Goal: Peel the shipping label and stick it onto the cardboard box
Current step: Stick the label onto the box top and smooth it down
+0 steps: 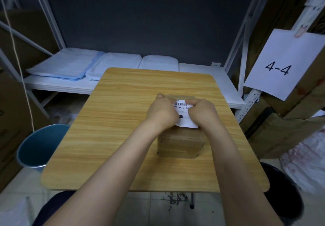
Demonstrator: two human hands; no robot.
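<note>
A small brown cardboard box (181, 143) stands on the wooden table (109, 120), right of centre. Just above its top I hold a white shipping label (185, 120) with a barcode and printed digits. My left hand (162, 110) pinches the label's left side, and my right hand (202, 111) pinches its upper right edge. Both hands cover much of the label and the box's top. Whether the label touches the box, or its backing is on, cannot be told.
A blue bucket (37, 148) stands on the floor left of the table. Behind the table a white shelf (58, 85) carries folded pale cloths. A paper sign marked 4-4 (284, 64) hangs at right over stacked cartons. A dark bin (284, 196) sits at lower right.
</note>
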